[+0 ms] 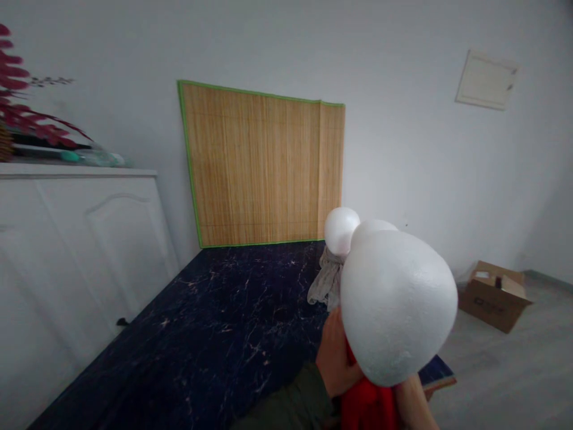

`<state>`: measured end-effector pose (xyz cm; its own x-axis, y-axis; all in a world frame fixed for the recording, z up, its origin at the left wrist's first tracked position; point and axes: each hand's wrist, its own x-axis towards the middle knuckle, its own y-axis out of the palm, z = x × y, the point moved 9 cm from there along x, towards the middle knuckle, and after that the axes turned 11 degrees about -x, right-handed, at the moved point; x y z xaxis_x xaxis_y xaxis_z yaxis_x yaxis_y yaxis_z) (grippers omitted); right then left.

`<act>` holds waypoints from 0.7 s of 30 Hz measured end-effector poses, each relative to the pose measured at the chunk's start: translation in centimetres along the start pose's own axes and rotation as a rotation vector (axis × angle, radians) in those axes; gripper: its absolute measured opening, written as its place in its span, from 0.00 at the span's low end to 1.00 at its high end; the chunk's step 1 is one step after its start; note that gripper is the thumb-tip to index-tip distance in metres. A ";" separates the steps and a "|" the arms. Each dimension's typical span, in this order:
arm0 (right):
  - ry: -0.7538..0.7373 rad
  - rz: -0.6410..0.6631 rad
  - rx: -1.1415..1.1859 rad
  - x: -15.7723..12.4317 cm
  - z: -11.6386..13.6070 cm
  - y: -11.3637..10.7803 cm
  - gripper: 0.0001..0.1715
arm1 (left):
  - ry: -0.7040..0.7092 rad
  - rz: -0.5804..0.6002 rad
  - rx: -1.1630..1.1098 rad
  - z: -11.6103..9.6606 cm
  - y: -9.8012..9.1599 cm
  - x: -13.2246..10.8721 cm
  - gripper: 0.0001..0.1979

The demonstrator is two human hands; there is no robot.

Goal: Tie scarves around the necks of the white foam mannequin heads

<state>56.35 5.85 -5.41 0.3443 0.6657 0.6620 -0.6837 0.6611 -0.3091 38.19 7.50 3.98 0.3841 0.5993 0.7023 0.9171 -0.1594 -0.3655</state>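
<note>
You're holding the white foam egg (pixel 396 307) up by its red cloth (pixel 367 406), your left hand (pixel 335 358) grasping from the side, seemingly to keep the foam clear. Your right hand (pixel 414 403) sits below, its grip hidden, and a cloth-draped foam ball (pixel 341 230) stands beyond on the dark mat (pixel 215 310).

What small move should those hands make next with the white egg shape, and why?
Probably lower the white foam egg onto the dark marbled surface, beside the foam ball over grey cloth: the left hand and right hand hold it aloft above red cloth.
</note>
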 end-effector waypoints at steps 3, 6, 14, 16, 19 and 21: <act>-0.045 0.057 0.081 2.2 5.2 4.9 0.22 | 0.049 -0.047 0.103 1.9 -5.2 0.1 0.32; -0.115 0.150 0.196 5.5 10.4 11.6 0.22 | 0.029 -0.155 0.202 5.5 -11.2 -0.2 0.29; -0.097 0.349 0.322 6.2 13.2 24.2 0.23 | -0.173 -0.392 0.254 13.1 -19.4 -3.2 0.37; -0.066 0.411 0.305 5.6 12.3 25.0 0.22 | -0.213 -0.384 0.246 13.5 -19.4 -3.3 0.35; -0.070 0.487 0.270 5.2 11.8 25.2 0.25 | -0.276 -0.422 0.271 13.2 -19.7 -3.1 0.32; -0.054 0.500 0.232 5.4 11.6 25.1 0.29 | -0.313 -0.420 0.253 12.8 -19.9 -2.8 0.29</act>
<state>33.58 22.04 -1.74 -0.0883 0.8563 0.5089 -0.8814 0.1708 -0.4404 17.51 19.01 1.47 -0.0922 0.7802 0.6188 0.9151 0.3113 -0.2562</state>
